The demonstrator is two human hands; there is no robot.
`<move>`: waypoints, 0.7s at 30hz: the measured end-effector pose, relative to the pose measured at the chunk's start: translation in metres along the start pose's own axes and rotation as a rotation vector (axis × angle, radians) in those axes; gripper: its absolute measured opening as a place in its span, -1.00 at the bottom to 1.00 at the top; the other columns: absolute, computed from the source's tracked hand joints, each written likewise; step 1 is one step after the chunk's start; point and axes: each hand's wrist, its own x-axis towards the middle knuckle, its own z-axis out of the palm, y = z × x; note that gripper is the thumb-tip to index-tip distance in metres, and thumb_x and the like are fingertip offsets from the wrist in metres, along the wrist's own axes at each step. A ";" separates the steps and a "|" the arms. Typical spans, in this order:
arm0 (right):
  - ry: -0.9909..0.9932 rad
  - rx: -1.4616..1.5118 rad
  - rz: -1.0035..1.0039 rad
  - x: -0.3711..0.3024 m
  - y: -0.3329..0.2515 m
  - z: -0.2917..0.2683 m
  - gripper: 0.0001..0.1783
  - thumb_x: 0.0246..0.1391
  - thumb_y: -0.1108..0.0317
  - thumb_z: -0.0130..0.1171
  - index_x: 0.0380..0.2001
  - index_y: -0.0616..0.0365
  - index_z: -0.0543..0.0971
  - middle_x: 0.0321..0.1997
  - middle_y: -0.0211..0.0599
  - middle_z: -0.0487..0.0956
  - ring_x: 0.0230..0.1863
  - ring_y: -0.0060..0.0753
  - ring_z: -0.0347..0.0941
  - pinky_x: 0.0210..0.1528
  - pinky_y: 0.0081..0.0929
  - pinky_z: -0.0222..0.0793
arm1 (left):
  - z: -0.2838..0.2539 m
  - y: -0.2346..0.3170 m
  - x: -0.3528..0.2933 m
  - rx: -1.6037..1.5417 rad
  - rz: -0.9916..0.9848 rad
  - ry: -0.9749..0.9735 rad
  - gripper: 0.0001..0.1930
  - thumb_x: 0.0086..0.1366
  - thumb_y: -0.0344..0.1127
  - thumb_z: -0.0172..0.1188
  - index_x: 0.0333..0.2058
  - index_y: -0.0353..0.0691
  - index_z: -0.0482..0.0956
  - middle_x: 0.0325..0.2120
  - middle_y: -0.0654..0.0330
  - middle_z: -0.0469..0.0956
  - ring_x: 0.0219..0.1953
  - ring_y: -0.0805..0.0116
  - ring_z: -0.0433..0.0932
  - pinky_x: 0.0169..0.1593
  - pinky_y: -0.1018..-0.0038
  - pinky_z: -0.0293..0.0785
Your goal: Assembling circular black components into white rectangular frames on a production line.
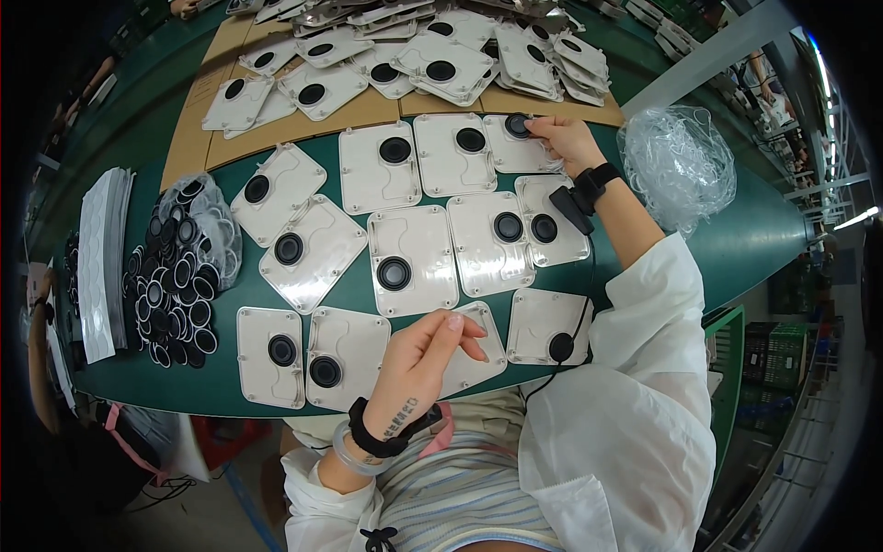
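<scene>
My right hand [566, 140] reaches to the far right of the table, thumb and fingers closed on the edge of a black round disc [517, 126]. That disc is at the upper part of a white plastic panel [511, 156]; I cannot tell whether it is fixed there. Nearer to me, my left hand [421, 354] hovers over another white panel [480, 366], partly covering it. Its fingers are curled together, and whatever they may hold is hidden. Several more white panels [386, 184] lie around in rough rows, each with a black disc [395, 150] on it.
Black rings with pale rims [179, 304] are heaped at the left, partly in a clear bag [223, 230]. Beside them stands a stack of white strips [99, 267]. Stacked panels [451, 66] cover cardboard [207, 78] at the back. Crumpled clear plastic [679, 170] lies at right.
</scene>
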 end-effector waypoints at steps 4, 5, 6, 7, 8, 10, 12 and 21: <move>-0.025 0.012 0.014 0.000 -0.001 -0.002 -0.86 0.03 0.36 0.27 -0.43 0.22 0.58 -0.53 -0.49 0.51 -0.65 -0.78 0.08 -0.67 -0.74 -0.10 | -0.001 -0.001 0.001 0.000 0.004 0.000 -0.62 0.46 -0.20 -0.23 -0.24 -0.38 0.51 -0.51 0.18 0.58 -0.72 0.78 -0.02 -0.59 0.77 -0.05; -0.025 0.007 0.020 -0.002 -0.003 -0.001 -0.86 0.04 0.36 0.27 -0.43 0.22 0.58 -0.53 -0.49 0.51 -0.65 -0.79 0.07 -0.67 -0.74 -0.10 | -0.002 0.000 0.000 -0.001 0.004 0.001 -0.62 0.46 -0.20 -0.23 -0.24 -0.38 0.51 -0.51 0.18 0.58 -0.72 0.78 -0.02 -0.59 0.77 -0.05; -0.024 0.003 0.025 -0.003 -0.004 0.000 -0.86 0.04 0.36 0.27 -0.44 0.22 0.58 -0.54 -0.50 0.51 -0.66 -0.79 0.07 -0.67 -0.74 -0.11 | -0.002 0.001 0.000 -0.010 -0.022 0.007 -0.63 0.45 -0.21 -0.21 -0.25 -0.37 0.52 -0.51 0.19 0.57 -0.60 0.69 0.14 -0.42 0.70 0.08; -0.026 0.002 0.026 -0.003 -0.004 0.000 -0.86 0.04 0.36 0.27 -0.44 0.22 0.58 -0.54 -0.50 0.51 -0.66 -0.79 0.07 -0.67 -0.74 -0.11 | -0.002 0.003 -0.001 -0.019 -0.047 0.013 -0.63 0.45 -0.21 -0.19 -0.26 -0.37 0.53 -0.51 0.19 0.57 -0.48 0.60 0.30 -0.25 0.63 0.20; -0.032 0.004 0.028 -0.003 -0.004 0.000 -0.86 0.04 0.36 0.27 -0.44 0.22 0.59 -0.54 -0.50 0.50 -0.66 -0.79 0.07 -0.67 -0.74 -0.10 | -0.003 0.003 -0.001 -0.027 -0.072 0.019 -0.64 0.44 -0.21 -0.17 -0.27 -0.37 0.54 -0.51 0.20 0.57 -0.36 0.51 0.46 -0.08 0.56 0.32; -0.040 0.008 0.031 -0.002 -0.004 -0.001 -0.86 0.05 0.35 0.26 -0.44 0.21 0.59 -0.54 -0.51 0.50 -0.66 -0.79 0.07 -0.67 -0.75 -0.10 | -0.003 0.003 -0.001 -0.029 -0.075 0.017 -0.64 0.44 -0.21 -0.17 -0.27 -0.37 0.54 -0.51 0.20 0.57 -0.36 0.51 0.46 -0.08 0.56 0.32; -0.043 0.004 0.030 -0.001 -0.002 -0.002 -0.86 0.05 0.35 0.26 -0.44 0.21 0.59 -0.54 -0.52 0.50 -0.66 -0.79 0.08 -0.67 -0.75 -0.10 | -0.003 0.002 0.000 -0.031 -0.080 0.015 -0.64 0.44 -0.21 -0.17 -0.28 -0.37 0.54 -0.51 0.20 0.57 -0.36 0.51 0.47 -0.08 0.56 0.32; -0.057 -0.005 0.027 -0.001 -0.002 -0.001 -0.87 0.06 0.35 0.25 -0.45 0.18 0.58 -0.54 -0.52 0.50 -0.66 -0.79 0.12 -0.66 -0.75 -0.06 | -0.004 0.001 -0.001 -0.036 -0.081 0.018 -0.64 0.44 -0.20 -0.17 -0.28 -0.36 0.54 -0.52 0.20 0.57 -0.36 0.52 0.45 -0.09 0.57 0.31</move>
